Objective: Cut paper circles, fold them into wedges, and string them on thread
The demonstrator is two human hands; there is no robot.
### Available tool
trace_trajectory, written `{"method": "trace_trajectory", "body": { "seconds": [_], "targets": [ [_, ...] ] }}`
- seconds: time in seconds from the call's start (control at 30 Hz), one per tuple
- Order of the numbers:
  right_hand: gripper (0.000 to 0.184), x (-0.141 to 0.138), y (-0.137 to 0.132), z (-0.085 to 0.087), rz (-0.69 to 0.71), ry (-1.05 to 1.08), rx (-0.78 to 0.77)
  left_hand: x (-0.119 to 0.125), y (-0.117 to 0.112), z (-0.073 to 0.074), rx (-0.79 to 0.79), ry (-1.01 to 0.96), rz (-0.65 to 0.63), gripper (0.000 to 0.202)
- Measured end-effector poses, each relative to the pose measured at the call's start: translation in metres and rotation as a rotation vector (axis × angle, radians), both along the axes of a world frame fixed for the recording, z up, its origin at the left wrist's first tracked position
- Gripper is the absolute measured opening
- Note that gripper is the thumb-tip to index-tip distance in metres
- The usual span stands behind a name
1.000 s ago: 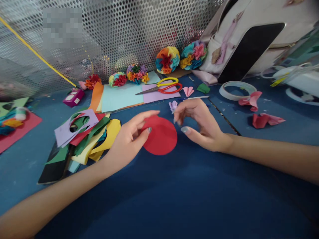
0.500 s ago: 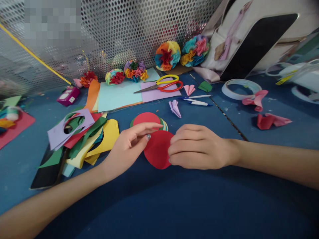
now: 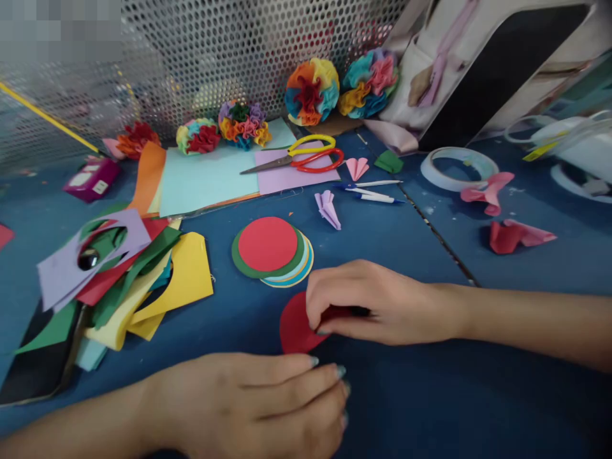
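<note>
Because the right hand (image 3: 382, 306) lies curled over the red disc (image 3: 295, 324), only the disc's left part shows; the fingers hide the rest, so whether the grip is closed on the paper cannot be determined. The disc rests on the table (image 3: 430, 395) — touching the right hand, just above the left hand (image 3: 243, 408). That left hand lies open, holding nothing, its wrist end cut off by the frame. A stack of circles (image 3: 270, 252) lies just beyond, apart from both hands.
</note>
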State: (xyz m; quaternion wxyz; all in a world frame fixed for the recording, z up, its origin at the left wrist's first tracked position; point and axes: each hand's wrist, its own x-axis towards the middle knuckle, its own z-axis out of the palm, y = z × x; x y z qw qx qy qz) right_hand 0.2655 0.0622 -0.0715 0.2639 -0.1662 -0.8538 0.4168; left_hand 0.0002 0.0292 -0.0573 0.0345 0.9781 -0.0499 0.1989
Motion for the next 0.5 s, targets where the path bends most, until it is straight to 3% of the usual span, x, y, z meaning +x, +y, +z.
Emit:
{"method": "trace_trajectory", "body": {
  "seconds": [0.13, 0.3, 0.4, 0.5],
  "targets": [
    [0.006, 0.0, 0.002, -0.001, -0.1, -0.019, -0.137, 0.011, 0.008, 0.004, -0.273, 0.173, 0.135, 0.039],
    [0.015, 0.001, 0.002, -0.001, -0.248, 0.024, -0.058, 0.012, 0.018, 0.013, -0.24, 0.275, 0.13, 0.04],
    [0.012, 0.003, 0.004, 0.002, -0.329, 0.026, -0.137, 0.01, 0.017, 0.008, -0.215, 0.283, 0.187, 0.04],
    [0.01, 0.005, 0.007, 0.005, -0.326, 0.021, -0.24, 0.008, 0.014, -0.001, -0.208, 0.267, 0.237, 0.037]
  ]
}}
